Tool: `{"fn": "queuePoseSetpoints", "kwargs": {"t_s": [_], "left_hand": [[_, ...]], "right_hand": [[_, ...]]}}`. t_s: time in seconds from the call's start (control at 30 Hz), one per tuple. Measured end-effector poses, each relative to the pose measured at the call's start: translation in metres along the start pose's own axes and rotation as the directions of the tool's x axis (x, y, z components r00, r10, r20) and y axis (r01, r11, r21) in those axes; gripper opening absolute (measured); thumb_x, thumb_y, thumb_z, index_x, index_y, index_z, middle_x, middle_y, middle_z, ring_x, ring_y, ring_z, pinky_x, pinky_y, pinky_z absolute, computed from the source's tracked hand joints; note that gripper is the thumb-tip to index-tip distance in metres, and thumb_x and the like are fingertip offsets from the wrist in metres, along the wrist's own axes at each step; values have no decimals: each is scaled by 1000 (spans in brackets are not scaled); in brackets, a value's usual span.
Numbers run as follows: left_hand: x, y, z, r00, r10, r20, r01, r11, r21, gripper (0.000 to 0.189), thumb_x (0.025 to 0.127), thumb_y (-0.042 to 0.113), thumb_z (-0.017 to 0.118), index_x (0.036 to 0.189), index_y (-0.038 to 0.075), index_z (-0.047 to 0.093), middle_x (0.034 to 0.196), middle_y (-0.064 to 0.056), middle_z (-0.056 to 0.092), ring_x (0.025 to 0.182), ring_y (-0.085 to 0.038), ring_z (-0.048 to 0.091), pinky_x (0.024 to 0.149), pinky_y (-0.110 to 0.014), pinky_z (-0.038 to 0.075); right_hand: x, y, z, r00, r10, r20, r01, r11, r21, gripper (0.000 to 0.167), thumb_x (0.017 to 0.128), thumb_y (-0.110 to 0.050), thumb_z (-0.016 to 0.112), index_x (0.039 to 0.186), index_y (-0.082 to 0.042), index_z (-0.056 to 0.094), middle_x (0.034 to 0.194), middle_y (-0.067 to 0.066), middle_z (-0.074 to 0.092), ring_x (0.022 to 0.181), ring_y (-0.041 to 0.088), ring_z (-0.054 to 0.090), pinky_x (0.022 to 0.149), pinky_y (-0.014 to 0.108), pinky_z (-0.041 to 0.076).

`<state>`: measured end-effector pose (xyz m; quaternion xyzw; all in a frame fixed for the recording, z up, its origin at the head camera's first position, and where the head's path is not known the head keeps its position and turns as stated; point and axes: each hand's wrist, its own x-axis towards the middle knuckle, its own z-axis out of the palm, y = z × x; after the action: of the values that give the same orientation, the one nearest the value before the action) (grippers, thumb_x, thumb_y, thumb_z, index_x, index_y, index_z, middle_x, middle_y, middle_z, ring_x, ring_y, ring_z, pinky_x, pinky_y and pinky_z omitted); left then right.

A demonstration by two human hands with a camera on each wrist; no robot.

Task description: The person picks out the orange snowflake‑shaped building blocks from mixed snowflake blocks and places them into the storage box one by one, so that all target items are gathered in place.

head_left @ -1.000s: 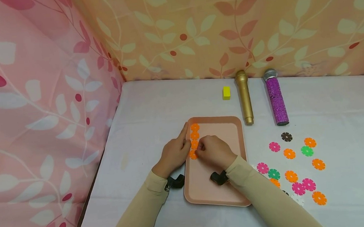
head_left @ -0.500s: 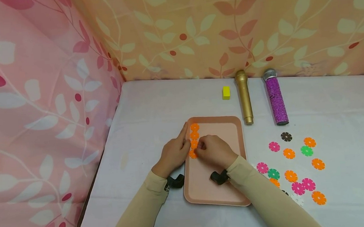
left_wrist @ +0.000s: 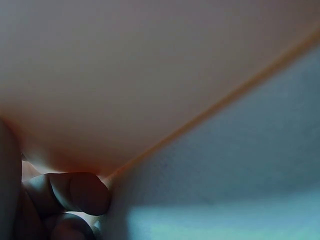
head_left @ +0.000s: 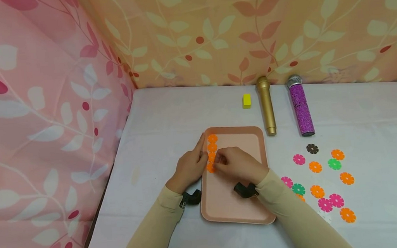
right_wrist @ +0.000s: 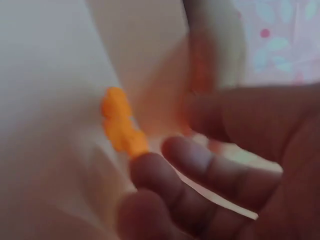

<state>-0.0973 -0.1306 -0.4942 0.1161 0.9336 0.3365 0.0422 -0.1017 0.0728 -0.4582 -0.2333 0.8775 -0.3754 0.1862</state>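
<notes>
Along the left side of a pink tray (head_left: 240,216), several orange plastic snowflake discs (head_left: 212,138) form a column. My left hand (head_left: 189,167) lies against the tray's left rim, index finger straight along it and thumb beside the discs. Over the tray, my right hand (head_left: 240,163) has its fingers loosely bent, with the tips at the lowest orange disc (head_left: 210,167). In the right wrist view, orange discs (right_wrist: 117,120) show just beyond the fingertips, and a gap shows between the nearest digits. The left wrist view shows blurred fingers (left_wrist: 80,192) by the tray edge.
Loose snowflake discs in orange, pink (head_left: 299,159), green (head_left: 334,164) and black (head_left: 312,148) lie right of the tray. Behind stand a yellow block (head_left: 247,101), a gold microphone (head_left: 266,107) and a purple glittery microphone (head_left: 301,110). Patterned cloth (head_left: 191,35) hangs at the back.
My right wrist has shifted slightly to the right while its fingertips stay by the lower orange discs. The left hand and the tray look almost unmoved.
</notes>
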Motion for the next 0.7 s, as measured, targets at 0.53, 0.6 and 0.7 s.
{"fn": "queuePoseSetpoints", "kwargs": {"t_s": [0.53, 0.6, 0.7], "left_hand": [[0, 0, 0, 1000, 14, -6, -14, 999, -28, 66, 106, 26, 44, 169, 17, 24, 58, 7, 41, 47, -11, 32, 48, -28, 25], [-1, 0, 1, 1000, 20, -7, -20, 999, -34, 67, 106, 26, 43, 169, 17, 24, 58, 7, 40, 47, -10, 31, 47, -28, 24], [-4, -1, 0, 1000, 19, -3, -19, 999, -46, 67, 106, 26, 43, 169, 17, 23, 58, 8, 40, 47, -10, 30, 47, -27, 24]], "right_hand": [[-51, -11, -33, 1000, -10, -8, 10, 999, -45, 13, 100, -28, 72, 100, -14, 71, 79, -5, 63, 63, 11, 55, 60, 29, 49], [-60, -12, -37, 1000, -11, -19, 10, 998, -57, 13, 99, -28, 73, 100, -15, 71, 80, -6, 63, 63, 11, 55, 60, 29, 49], [-75, -13, -42, 999, -3, -45, 0, 998, -68, 12, 98, -27, 74, 100, -16, 71, 80, -8, 63, 63, 10, 55, 60, 29, 49]]}}
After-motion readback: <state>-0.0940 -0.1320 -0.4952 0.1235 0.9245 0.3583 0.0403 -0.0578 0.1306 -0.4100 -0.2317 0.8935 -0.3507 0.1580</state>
